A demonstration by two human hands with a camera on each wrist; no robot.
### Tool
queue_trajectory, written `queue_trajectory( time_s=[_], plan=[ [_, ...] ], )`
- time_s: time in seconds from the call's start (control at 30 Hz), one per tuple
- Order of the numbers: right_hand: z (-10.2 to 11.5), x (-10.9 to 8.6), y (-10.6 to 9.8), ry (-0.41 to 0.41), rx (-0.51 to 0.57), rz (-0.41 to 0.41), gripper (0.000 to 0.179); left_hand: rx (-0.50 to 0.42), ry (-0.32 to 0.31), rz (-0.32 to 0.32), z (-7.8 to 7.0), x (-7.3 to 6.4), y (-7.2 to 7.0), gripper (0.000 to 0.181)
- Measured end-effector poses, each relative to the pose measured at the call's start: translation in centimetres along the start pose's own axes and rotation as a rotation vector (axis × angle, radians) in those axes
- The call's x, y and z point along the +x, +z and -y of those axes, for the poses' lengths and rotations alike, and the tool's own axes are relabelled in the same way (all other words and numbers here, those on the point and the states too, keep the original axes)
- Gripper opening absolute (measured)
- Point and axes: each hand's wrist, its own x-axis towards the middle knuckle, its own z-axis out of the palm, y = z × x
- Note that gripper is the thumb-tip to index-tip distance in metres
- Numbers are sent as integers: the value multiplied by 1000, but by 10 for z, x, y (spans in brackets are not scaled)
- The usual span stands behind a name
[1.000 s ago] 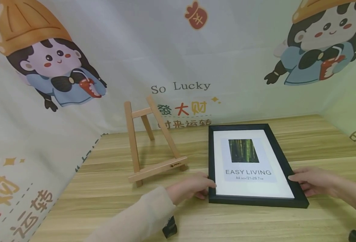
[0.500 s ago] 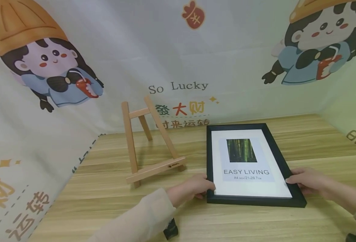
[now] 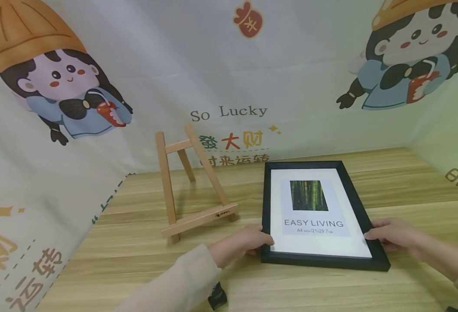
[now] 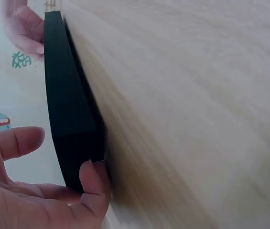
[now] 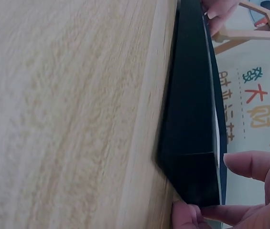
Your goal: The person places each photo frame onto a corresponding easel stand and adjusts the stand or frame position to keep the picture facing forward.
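Observation:
A black-bordered picture frame (image 3: 312, 216) with a white mat, a small bamboo photo and the words EASY LIVING lies face up at the right of the table. My left hand (image 3: 240, 243) grips its left side near the front corner, thumb on top of the border. On the opposite side my right hand (image 3: 395, 234) holds the border in the same way. Seen from the left wrist, curled fingers (image 4: 92, 183) reach under the frame's edge, close over the wood. The right wrist view shows fingertips (image 5: 187, 215) tucked beneath the corner. Left of the frame stands a small wooden easel (image 3: 201, 220).
The wood-grain table (image 3: 108, 260) ends at a printed cloth backdrop (image 3: 166, 78) with cartoon figures and lettering, which also closes off both sides. A black strap piece (image 3: 217, 297) shows under the left sleeve.
Both hands keep hold of the picture frame, which has shifted slightly leftward and nearer to me. The head view has turned a little. The easel has stayed where it stands.

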Motion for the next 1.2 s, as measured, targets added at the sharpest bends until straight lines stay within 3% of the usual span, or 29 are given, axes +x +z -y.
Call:
queue_trajectory(
  time_s=[0.3,0.57,0.7,0.9,1.2],
  plan=[
    [4,-6,3,-18,26,8,45,-88,19,21,0,-3,-5,29],
    [4,-7,4,-21,137,70,44,-123,15,54,2,-4,-9,23],
    [1,-6,0,-41,188,150,52,-161,-3,79,3,-5,-15,39],
    [-7,-4,-8,-84,268,274,89,-264,-29,148,2,-4,-27,69],
    [-18,-2,-15,-182,331,447,98,-362,-28,236,8,2,-36,78]
  ],
)
